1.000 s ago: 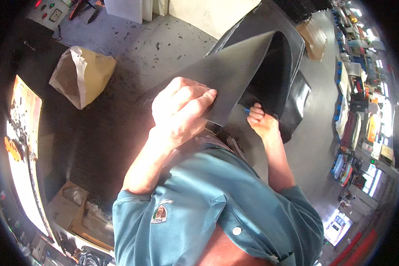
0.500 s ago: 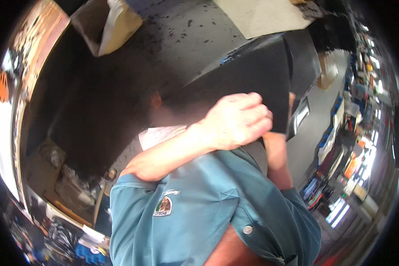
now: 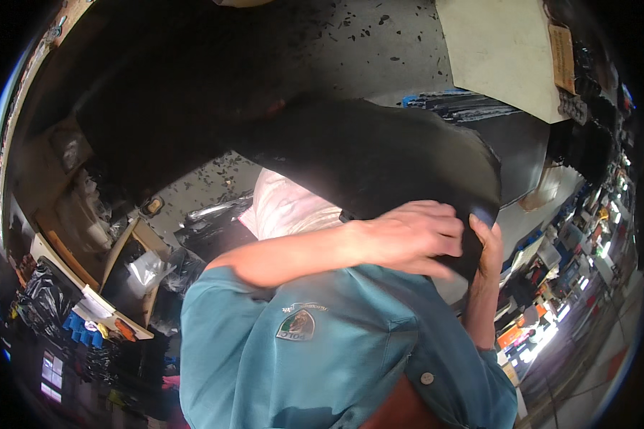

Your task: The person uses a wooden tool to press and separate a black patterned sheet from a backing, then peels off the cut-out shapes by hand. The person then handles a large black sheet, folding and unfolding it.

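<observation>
A large black sheet (image 3: 401, 154) bends up in front of me, its far right edge rounded. At its right edge is my right hand (image 3: 485, 247), closed on it, with the thumb on the near face and the other fingers mostly hidden behind. My left hand (image 3: 408, 236) reaches across my chest and lies against the sheet's lower part. Its fingers are half curled and slightly blurred, with the thumb stretched apart from them. Below the sheet, by my left forearm, shows a crumpled whitish cloth or bag (image 3: 290, 207).
A pale board (image 3: 497, 53) lies at the far right, beyond a stack of dark sheets (image 3: 465, 106). Black scraps dot the grey surface (image 3: 390, 50). To the left stand an open box (image 3: 137, 247) with clear plastic and black plastic bags (image 3: 46, 286). Cluttered shelves (image 3: 544, 286) line the right.
The black sheet has changed from a flat corner to a bent curve. My hands have moved right and slightly lower, and the left thumb has spread from its fingers. The view has shifted.
</observation>
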`<state>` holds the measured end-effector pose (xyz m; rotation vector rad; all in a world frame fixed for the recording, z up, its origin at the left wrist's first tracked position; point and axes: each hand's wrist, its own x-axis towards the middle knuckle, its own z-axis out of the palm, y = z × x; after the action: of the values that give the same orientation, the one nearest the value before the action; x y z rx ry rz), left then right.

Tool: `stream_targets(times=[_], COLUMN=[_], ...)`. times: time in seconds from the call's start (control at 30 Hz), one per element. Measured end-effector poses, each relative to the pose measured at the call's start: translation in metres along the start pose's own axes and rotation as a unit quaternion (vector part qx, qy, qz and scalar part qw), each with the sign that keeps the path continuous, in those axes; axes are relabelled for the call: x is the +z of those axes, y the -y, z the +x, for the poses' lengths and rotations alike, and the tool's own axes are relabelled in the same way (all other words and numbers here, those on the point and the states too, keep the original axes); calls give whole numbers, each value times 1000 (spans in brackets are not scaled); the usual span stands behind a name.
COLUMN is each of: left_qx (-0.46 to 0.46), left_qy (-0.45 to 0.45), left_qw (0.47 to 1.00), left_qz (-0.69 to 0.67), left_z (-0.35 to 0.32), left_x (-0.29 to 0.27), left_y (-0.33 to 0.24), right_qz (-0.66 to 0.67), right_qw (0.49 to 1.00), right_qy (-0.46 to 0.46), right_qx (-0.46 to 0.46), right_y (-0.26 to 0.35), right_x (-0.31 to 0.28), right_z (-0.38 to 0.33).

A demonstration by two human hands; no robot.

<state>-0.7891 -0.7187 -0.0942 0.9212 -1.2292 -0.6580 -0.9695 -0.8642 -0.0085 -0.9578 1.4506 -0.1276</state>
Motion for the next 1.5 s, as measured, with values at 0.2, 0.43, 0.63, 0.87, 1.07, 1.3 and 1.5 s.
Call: stream_targets(times=[0.2, 0.43, 0.63, 0.87, 1.07, 1.3, 1.5], left_qx=[-456, -710, -634, -498, -397, -468, -455], left_qy=[-225, -433, -490, -540, -548, -538, -461], left_qw=[834, 460, 381, 466, 490, 543, 728], left_qz=[213, -311, -461, -493, -549, -443, -223], left_z=[-138, -235, -236, -199, -146, -81, -82], left_x=[-33, -17, 13, -5, -42, -71, -35], left_y=[83, 220, 256, 246, 229, 246, 210], right_qz=[0, -27, -64, -83, -84, -139, -54], right_qw=[999, 987, 962, 932, 918, 904, 940], right_qy=[-14, -21, -123, -159, -166, -197, -273], right_qx=[-42, -155, -236, -314, -349, -352, -197], right_y=[31, 62, 75, 86, 92, 82, 65], right_x=[-12, -51, -74, -99, -127, -214, -260], right_z=[-11, -29, -46, -60, -63, -71, -64])
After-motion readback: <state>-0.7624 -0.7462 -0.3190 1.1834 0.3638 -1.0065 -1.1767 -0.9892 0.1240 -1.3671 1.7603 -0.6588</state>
